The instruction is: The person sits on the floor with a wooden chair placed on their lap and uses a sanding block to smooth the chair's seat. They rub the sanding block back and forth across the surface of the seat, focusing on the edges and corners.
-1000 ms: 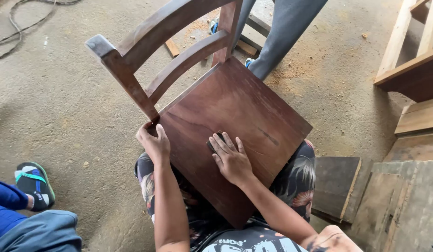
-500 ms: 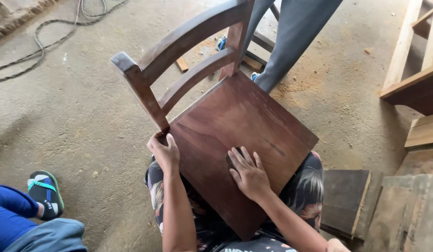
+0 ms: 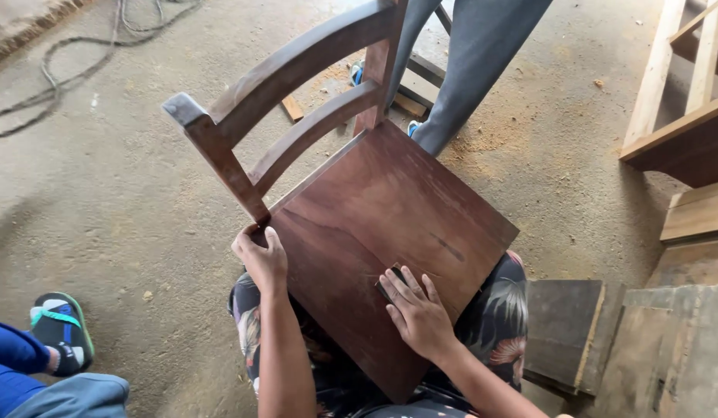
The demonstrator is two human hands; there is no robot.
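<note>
The left hand (image 3: 262, 259) grips the chair (image 3: 390, 232) at its back post. The right hand (image 3: 417, 313) presses a small dark sanding piece (image 3: 390, 280) flat, fingers spread. Pressing unevenly could scratch the seat just ahead of it.

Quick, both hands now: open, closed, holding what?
Left hand: closed on the chair at the seat corner.
Right hand: pressing a sanding pad on the seat.

One dark wooden chair (image 3: 390, 232) with two curved back slats, gripped by two bare hands: the left hand (image 3: 260, 259) at the near left corner of the seat, the right hand (image 3: 417, 310) flat over one small dark sanding block (image 3: 390, 280). One sandalled foot (image 3: 61, 333) at near left, one pair of grey trouser legs (image 3: 467, 70) at the far side, one cable (image 3: 80, 62) far left
</note>
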